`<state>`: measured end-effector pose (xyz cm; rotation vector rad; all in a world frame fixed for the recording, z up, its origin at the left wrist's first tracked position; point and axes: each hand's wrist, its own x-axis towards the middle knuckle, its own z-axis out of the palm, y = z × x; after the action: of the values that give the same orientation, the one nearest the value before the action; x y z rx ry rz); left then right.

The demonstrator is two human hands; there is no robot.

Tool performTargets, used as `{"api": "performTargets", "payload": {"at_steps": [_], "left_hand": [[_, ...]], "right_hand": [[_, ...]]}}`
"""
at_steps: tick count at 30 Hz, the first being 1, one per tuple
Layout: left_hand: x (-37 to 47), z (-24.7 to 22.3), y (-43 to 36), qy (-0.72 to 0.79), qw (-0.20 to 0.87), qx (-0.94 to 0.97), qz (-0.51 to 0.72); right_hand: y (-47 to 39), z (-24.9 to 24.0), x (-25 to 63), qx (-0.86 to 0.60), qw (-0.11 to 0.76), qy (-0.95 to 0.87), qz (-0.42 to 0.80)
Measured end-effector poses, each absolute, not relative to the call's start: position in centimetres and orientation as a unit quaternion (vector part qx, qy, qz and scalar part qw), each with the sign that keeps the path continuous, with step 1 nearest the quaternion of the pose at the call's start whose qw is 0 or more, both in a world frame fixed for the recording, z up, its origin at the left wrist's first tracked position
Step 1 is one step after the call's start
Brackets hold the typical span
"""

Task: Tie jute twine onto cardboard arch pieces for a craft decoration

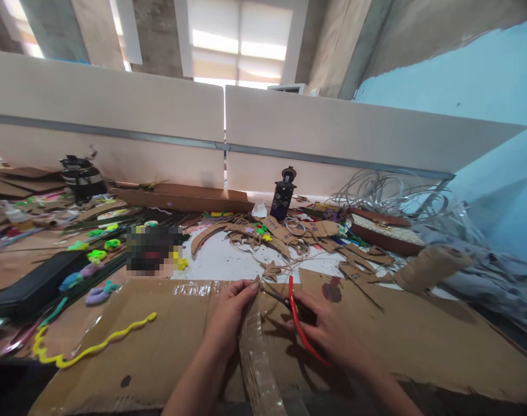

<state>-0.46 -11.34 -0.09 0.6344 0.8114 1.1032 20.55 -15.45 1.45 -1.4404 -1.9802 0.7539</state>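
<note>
My right hand (324, 326) is closed around a pair of scissors (299, 323) with red handles. The dark blades point left, toward the fingertips of my left hand. In my left hand (234, 306), thumb and finger are pinched together; whatever is between them is too small to make out. Both hands are above a large sheet of brown cardboard (172, 341). A taped cardboard edge (257, 352) runs between my forearms. Just beyond my left fingertips lies a small cardboard star (272, 270), with thin twine near it.
A yellow pipe cleaner (111, 338) lies on the cardboard at left, near a black case (38, 283). Cardboard cutouts (354, 260), a twine spool (434, 267), a purse (382, 231) and a dark bottle (283, 196) stand or lie beyond. A white partition (354, 130) closes the back.
</note>
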Motion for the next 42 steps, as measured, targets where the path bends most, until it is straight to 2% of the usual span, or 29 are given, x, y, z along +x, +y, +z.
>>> {"api": "performTargets", "payload": {"at_steps": [10, 16, 28, 32, 38, 42], "left_hand": [[-0.5, 0.1, -11.4, 0.371, 0.726, 0.304, 0.492], [-0.4, 0.2, -11.4, 0.380, 0.720, 0.311, 0.491], [-0.7, -1.3, -10.8, 0.373, 0.708, 0.331, 0.500], [-0.5, -2.3, -10.2, 0.379, 0.691, 0.329, 0.520], [-0.1, -3.1, -9.8, 0.364, 0.692, 0.331, 0.529], [-0.2, -3.2, -9.8, 0.369, 0.694, 0.334, 0.520]], "right_hand": [[-15.2, 1.1, 19.7, -0.533, 0.301, -0.760, 0.218], [-14.8, 0.5, 19.7, -0.550, 0.274, -0.777, 0.136], [-14.1, -0.3, 19.1, -0.550, 0.252, -0.795, 0.046], [-13.8, -1.3, 19.3, -0.533, 0.268, -0.803, 0.009], [-13.2, -3.4, 19.4, -0.523, 0.307, -0.794, 0.034], [-13.5, -2.7, 20.2, -0.563, 0.313, -0.761, 0.069]]}}
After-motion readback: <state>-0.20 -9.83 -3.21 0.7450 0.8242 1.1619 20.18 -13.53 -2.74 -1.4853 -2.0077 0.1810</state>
